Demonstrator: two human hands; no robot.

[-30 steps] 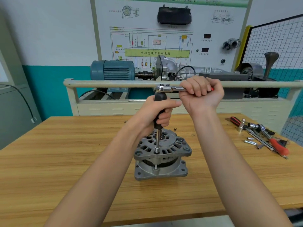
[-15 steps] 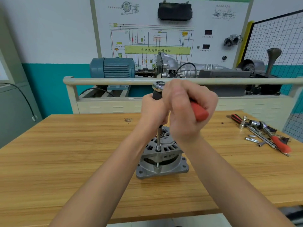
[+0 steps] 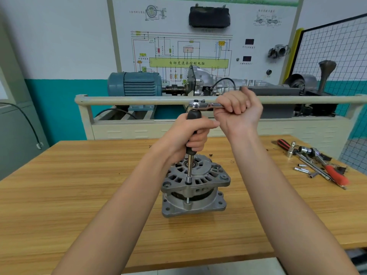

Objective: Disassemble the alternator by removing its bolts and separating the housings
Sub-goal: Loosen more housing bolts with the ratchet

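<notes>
Nearest the viewer, the alternator (image 3: 194,185) stands near the middle of the wooden bench (image 3: 79,185), its shaft axis upright: the square-flanged lower housing (image 3: 193,205) sits flat on the wood and the ribbed upper housing (image 3: 195,175) faces up, bearing at its centre. It looks like cast metal, so I judge it heavy, rigid and unlikely to slide; once the bolts are out, the upper housing's outer ears would give the surest grip (the cooling slots have edges). A long extension bar (image 3: 190,167) rises vertically from a socket on a bolt at the front rim. The left hand (image 3: 191,133) is clenched round its black grip. Above, the right hand (image 3: 238,110) is wrapped round the ratchet (image 3: 202,105), whose handle lies horizontal, pointing right. Farther right lie loose tools (image 3: 317,163).
</notes>
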